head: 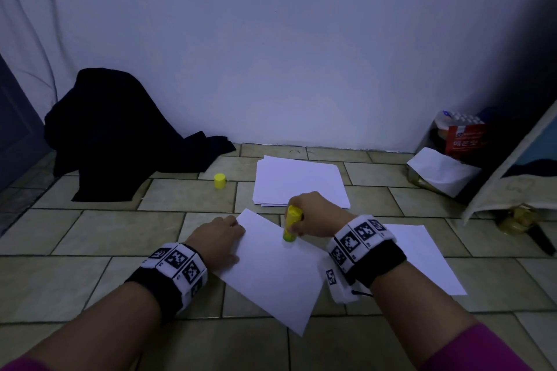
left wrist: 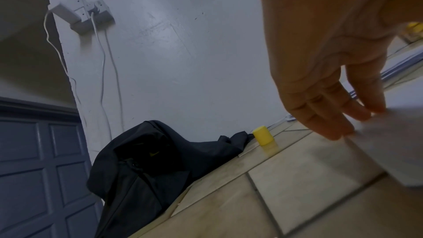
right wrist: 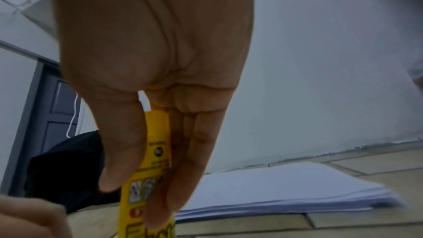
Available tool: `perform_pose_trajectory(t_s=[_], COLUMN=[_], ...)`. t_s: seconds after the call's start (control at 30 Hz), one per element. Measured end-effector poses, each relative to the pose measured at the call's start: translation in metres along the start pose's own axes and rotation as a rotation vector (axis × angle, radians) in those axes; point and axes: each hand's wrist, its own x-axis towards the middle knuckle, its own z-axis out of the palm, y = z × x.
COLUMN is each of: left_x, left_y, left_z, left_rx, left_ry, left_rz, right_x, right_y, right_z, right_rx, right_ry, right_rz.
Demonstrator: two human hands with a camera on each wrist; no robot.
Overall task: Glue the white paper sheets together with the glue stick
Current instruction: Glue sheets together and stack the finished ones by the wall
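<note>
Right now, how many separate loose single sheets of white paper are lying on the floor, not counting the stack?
2: one sheet under both hands, where the glue stick touches it; another sheet right of it, partly hidden by the right wrist. Others could lie beneath.

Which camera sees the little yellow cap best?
The left wrist view: the small yellow plastic cap stands large and upright on the tiled floor. The head view shows it smaller; the right wrist view misses it.
</note>
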Motion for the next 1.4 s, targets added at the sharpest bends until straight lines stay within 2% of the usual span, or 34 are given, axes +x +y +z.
perform_pose_trajectory(t_s=[0.2, 0.33, 0.47, 0.53, 0.6, 0.67, 0.73, 0.8, 0.83, 0.9, 0.97, 1.13, 1.3, 1.4], left_x=[-0.001, -0.002, -0.006, -0.009, -0.013, -0.015, -0.015, -0.013, -0.012, -0.010, -0.009, -0.005, -0.004, -0.003], left_y=[-0.006, -0.013, -0.022, -0.025, -0.027, -0.032, -0.037, -0.040, -0.040, -0.040, -0.040, -0.042, -0.045, -0.047], left_z=[0.001, 0.001, 0.003, 0.004, 0.007, 0.013, 0.021, 0.030, 0.034, 0.042, 0.044, 0.046, 0.050, 0.049], left_rx=[-0.082, -0.007, 0.047, 0.040, 0.031, 0.002, -0.039, -0.071, -0.093, -0.127, -0.152, -0.177, -0.191, -0.213], left_ry=[0.006, -0.043, -0.050, -0.038, -0.036, -0.047, -0.083, -0.134, -0.153, -0.164, -0.161, -0.154, -0.139, -0.156], left_rz=[0.003, 0.038, 0.067, 0.066, 0.053, 0.027, -0.006, -0.018, -0.022, -0.034, -0.040, -0.024, -0.002, 0.005], right_x=[-0.027, -0.036, -0.040, -0.040, -0.038, -0.032, -0.021, -0.009, -0.002, 0.015, 0.036, 0.082, 0.106, 0.114], right_y=[0.033, 0.049, 0.062, 0.068, 0.066, 0.055, 0.041, 0.027, 0.021, 0.009, -0.003, -0.040, -0.069, -0.076], right_z=[-0.005, -0.009, -0.017, -0.022, -0.024, -0.022, -0.017, -0.010, -0.005, 0.008, 0.020, 0.031, 0.037, 0.044], right_rx=[-0.028, -0.041, 0.077, 0.300, 0.699, 1.103, 1.418, 1.641, 1.675, 1.568, 1.342, 0.766, 0.434, 0.350], right_ry=[-0.016, -0.027, -0.047, 0.109, 0.347, 0.463, 0.414, 0.249, 0.163, 0.059, 0.044, 0.193, 0.231, 0.233], right_rz=[0.031, 0.051, 0.102, 0.115, 0.136, 0.135, 0.129, 0.132, 0.133, 0.129, 0.113, 0.147, 0.036, 0.020])
